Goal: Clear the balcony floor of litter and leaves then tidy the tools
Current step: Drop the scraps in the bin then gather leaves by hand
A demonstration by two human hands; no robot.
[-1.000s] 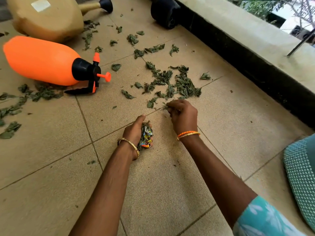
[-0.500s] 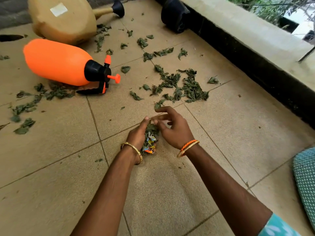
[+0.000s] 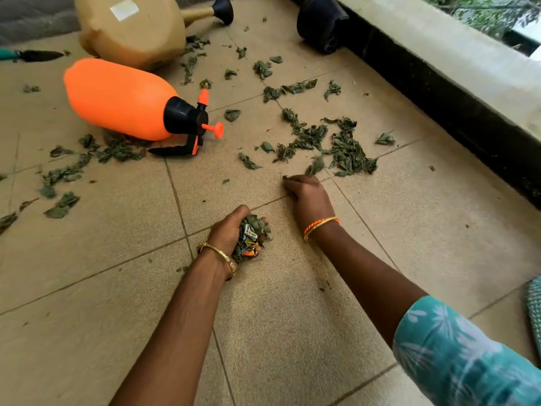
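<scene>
Head view, looking down on a tiled balcony floor [image 3: 87, 303]. Two bare hands appear at centre frame. Left hand [image 3: 229, 231], fingers curled, grips one mixed wad [image 3: 250, 238] of green leaves and coloured litter scraps, held just above the tiles. Right hand [image 3: 310, 197], knuckles up, rests on the floor just right of and above the left; its fingers are bent at the near edge of the largest leaf heap [image 3: 348, 153], and whether they pinch a leaf cannot be told. Each wrist carries bangles.

Loose leaves lie in three main groups: the heap at centre right, a trail [image 3: 67, 171] at left beneath the sprayer, and scattered pieces [image 3: 263, 68] toward the top; they are too many to count singly.

Three tools lie on the floor: one orange pump sprayer [image 3: 117, 98] on its side at upper left, one tan watering can [image 3: 131, 27] above it, and one trowel [image 3: 35, 55] at the far left edge. One dark pot [image 3: 322, 22] lies against the parapet wall [image 3: 453, 68] at upper right.
</scene>
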